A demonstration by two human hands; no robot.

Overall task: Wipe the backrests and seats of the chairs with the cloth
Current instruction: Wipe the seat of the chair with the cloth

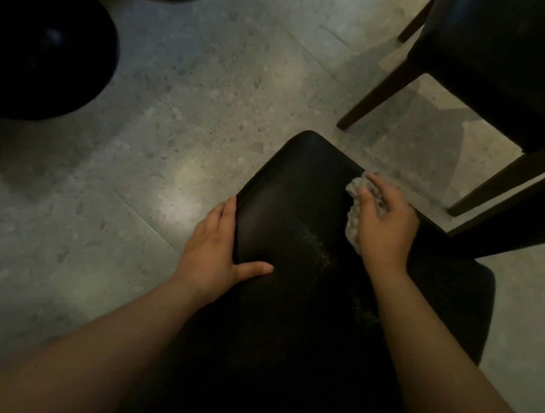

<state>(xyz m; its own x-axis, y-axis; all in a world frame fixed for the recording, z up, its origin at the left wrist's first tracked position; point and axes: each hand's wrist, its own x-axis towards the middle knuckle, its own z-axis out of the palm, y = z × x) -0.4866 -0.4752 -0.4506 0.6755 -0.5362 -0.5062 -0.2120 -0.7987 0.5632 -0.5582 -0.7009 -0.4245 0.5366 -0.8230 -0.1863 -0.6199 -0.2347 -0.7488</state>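
Two bare hands work on a black chair (299,192) in the lower centre of the frame. The left hand (216,251) grips the padded left edge, thumb laid flat on top and fingers curled behind it. At the right edge the right hand (385,225) presses a pale, nubbly cloth (351,216) against the padding with fingers spread. Pale specks (314,244) lie between the hands. A second chair (501,62) stands on the speckled floor (192,97) at upper right.

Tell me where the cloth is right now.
In the head view the cloth sits right of centre, pressed under the right hand against the right edge of the black chair.
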